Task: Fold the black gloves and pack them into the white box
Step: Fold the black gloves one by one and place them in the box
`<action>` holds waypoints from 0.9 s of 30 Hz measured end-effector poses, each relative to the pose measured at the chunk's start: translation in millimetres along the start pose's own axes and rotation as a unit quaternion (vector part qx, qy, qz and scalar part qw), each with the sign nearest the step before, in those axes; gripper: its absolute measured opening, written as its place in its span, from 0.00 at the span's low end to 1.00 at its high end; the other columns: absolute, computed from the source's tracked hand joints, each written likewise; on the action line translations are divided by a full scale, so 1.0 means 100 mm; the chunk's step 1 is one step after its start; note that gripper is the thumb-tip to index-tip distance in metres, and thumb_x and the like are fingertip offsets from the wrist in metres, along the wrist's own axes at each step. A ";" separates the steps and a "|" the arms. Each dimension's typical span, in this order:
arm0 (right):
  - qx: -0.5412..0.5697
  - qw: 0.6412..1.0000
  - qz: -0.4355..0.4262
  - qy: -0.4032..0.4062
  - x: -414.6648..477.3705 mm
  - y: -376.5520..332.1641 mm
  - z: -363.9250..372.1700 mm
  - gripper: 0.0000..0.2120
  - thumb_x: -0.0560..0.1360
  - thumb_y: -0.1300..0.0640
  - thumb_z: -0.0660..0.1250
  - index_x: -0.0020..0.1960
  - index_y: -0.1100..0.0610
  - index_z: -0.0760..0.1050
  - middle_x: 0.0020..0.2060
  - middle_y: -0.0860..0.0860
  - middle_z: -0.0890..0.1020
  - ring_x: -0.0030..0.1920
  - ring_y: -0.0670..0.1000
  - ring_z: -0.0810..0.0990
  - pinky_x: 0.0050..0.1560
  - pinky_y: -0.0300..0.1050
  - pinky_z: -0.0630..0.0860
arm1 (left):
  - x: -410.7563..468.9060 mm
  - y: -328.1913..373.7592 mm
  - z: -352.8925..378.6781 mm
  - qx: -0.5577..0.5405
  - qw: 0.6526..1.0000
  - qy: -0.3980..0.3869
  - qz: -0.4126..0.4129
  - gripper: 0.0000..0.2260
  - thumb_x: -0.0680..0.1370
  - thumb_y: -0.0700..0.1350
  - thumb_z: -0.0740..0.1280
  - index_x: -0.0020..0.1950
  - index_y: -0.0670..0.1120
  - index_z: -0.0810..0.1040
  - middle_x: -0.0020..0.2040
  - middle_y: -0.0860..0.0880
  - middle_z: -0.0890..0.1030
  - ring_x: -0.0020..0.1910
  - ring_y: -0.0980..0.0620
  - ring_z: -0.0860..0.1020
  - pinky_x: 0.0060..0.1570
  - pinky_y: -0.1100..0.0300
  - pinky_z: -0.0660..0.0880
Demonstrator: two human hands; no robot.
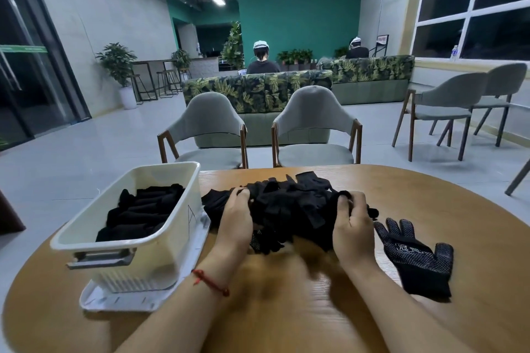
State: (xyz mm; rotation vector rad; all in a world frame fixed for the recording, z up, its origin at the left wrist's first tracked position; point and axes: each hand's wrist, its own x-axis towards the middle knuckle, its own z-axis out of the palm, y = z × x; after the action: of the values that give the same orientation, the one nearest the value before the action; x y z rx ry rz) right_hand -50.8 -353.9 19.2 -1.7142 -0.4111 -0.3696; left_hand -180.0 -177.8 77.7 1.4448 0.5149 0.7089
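White box point(149, 261) sits far left on the tabletop point(286, 318), part full of folded gloves point(137, 215). Just right of it, the left hand point(236, 221) curls its fingers into the near-left edge of the loose pile of black gloves point(289, 206), and the right hand point(354, 226) pinches fabric at the other edge. One flat glove point(415, 255) lies beside the right hand, cuff toward the person, so that hand's nearer.

Glove pile point(286, 203) near edge was motion-blurred; right hand point(354, 226) fingertips were partly hidden in pile; tray point(94, 299) left of pile mostly covered.
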 end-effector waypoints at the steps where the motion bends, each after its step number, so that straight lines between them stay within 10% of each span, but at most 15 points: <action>1: -0.007 1.000 0.011 0.004 0.00 0.02 -0.03 0.08 0.88 0.50 0.58 0.51 0.49 0.70 0.33 0.51 0.78 0.36 0.52 0.78 0.38 0.54 0.70 | -0.06 -0.07 -0.02 -0.032 0.999 -0.005 -0.027 0.14 0.85 0.48 0.58 0.50 0.43 0.79 0.50 0.39 0.84 0.49 0.40 0.84 0.51 0.41 0.83; 9: -0.101 0.993 -0.014 -0.057 -0.11 0.12 -0.20 0.11 0.85 0.45 0.64 0.45 0.47 0.74 0.31 0.47 0.79 0.37 0.52 0.79 0.38 0.53 0.73 | -0.36 -0.39 -0.14 -0.037 0.981 -0.012 -0.192 0.09 0.86 0.47 0.61 0.56 0.44 0.78 0.47 0.43 0.86 0.42 0.42 0.85 0.34 0.47 0.83; 15: -0.162 0.982 -0.022 -0.098 -0.17 0.06 -0.18 0.21 0.82 0.39 0.67 0.37 0.52 0.74 0.28 0.48 0.76 0.33 0.50 0.77 0.35 0.52 0.74 | -0.46 -0.59 -0.35 0.188 0.979 -0.011 0.080 0.12 0.84 0.57 0.67 0.64 0.54 0.75 0.59 0.54 0.80 0.60 0.54 0.79 0.54 0.62 0.75; 20: -0.174 0.977 -0.016 -0.122 -0.18 0.07 -0.18 0.28 0.79 0.35 0.65 0.33 0.57 0.69 0.26 0.52 0.75 0.31 0.53 0.76 0.33 0.55 0.73 | -0.48 -0.74 -0.47 0.466 0.825 -0.063 0.313 0.19 0.74 0.65 0.71 0.62 0.60 0.80 0.67 0.61 0.75 0.74 0.57 0.67 0.75 0.56 0.63; 22: -0.184 0.973 -0.027 -0.137 -0.18 0.07 -0.16 0.27 0.78 0.34 0.64 0.34 0.55 0.70 0.26 0.50 0.77 0.31 0.51 0.77 0.33 0.54 0.73 | -0.49 -0.78 -0.44 0.525 0.780 -0.079 0.332 0.17 0.76 0.66 0.68 0.60 0.60 0.82 0.62 0.63 0.78 0.71 0.55 0.71 0.74 0.53 0.64; 27: -0.197 0.965 -0.051 -0.168 -0.21 0.07 -0.16 0.23 0.78 0.40 0.72 0.34 0.53 0.69 0.26 0.50 0.70 0.32 0.51 0.73 0.33 0.50 0.69 | -0.50 -0.77 -0.36 0.520 0.794 -0.101 0.299 0.11 0.82 0.58 0.62 0.55 0.57 0.82 0.49 0.60 0.82 0.49 0.56 0.78 0.52 0.57 0.74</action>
State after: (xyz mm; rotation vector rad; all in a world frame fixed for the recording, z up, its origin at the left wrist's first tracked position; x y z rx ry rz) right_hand -66.2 -372.6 6.2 -2.1616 -0.7111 -0.2430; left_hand -230.4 -186.2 -6.6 2.7771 0.2511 0.7723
